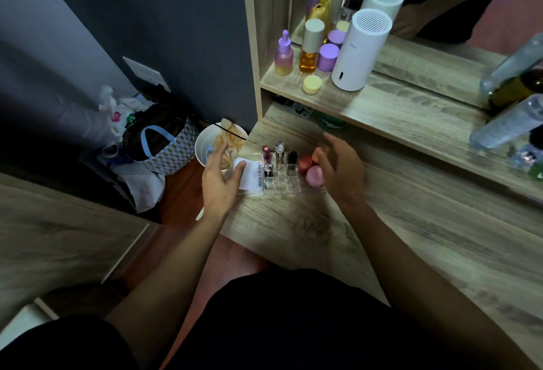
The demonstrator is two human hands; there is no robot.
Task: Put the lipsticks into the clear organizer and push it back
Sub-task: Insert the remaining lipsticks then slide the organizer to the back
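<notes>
Three upright lipsticks [279, 153] sitting slotted in the clear acrylic organizer [282, 177]; both empty, open-fingered hands, left hand [219, 175] and right hand [340, 169], flanking it, push-back pending.

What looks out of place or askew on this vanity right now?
The clear organizer sits near the front left edge of the desk, not back against the shelf. A white tube lies flat across its left end rather than upright like the lipsticks. Nothing looks spilled or broken.
</notes>
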